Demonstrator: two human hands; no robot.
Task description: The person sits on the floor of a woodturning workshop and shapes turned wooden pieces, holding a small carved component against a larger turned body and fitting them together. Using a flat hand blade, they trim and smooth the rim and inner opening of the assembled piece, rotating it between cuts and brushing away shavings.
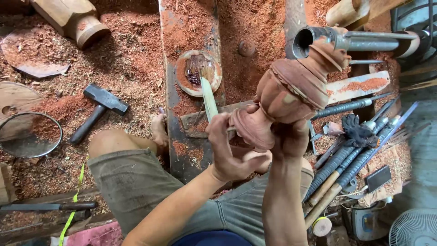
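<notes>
Much of the right hand (290,136) is hidden from where I stand: it grips the turned wooden piece (284,93) from behind and below, so only the wrist and the backs of a few fingers show, and its fingertips cannot be made out. The narrow neck of the piece is likewise covered by that clenched grip. The left hand (230,148), at about eight o'clock from the piece, is closed on a thin pale stick (209,98) whose lower end disappears behind the fingers; its tip points up toward twelve o'clock, near a small round dish (199,72) of dark paste half buried in sawdust. The piece itself is held up in the middle of the view, tilted toward two o'clock: reddish-brown, carved with vertical flutes around a fat bulb, stepped rings above and a flared fluted foot below, all dusted with red shavings. Its upper end overlaps a grey metal pipe (346,41), and whether they touch I cannot tell. At nine o'clock a hammer (99,109) lies on the sawdust; at four o'clock a bundle of long chisels (350,157) runs off under a black rag.
</notes>
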